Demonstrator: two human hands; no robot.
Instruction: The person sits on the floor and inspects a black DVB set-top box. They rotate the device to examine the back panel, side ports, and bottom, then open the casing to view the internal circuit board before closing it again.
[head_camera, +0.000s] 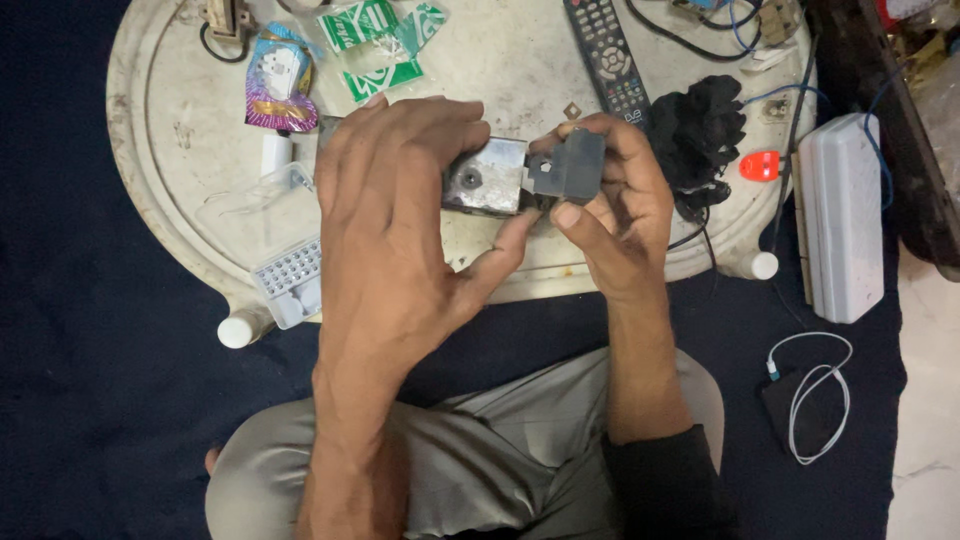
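My left hand (400, 220) lies over a small metal block (485, 178) with a round hole in its face, gripping it from above with the thumb underneath. My right hand (615, 210) pinches a dark grey flat plastic part (570, 168) against the right end of that block. Both are held just above the white oval tray table (160, 130). My knees in grey trousers show below.
On the tray lie a black remote control (607, 55), green and white sachets (380, 40), a colourful packet (278, 85), a black cloth (705, 130), a clear compartment box (290, 275) and a small orange object (760, 165). A white rectangular box (840, 215) and a cabled charger (805, 400) rest on the dark floor.
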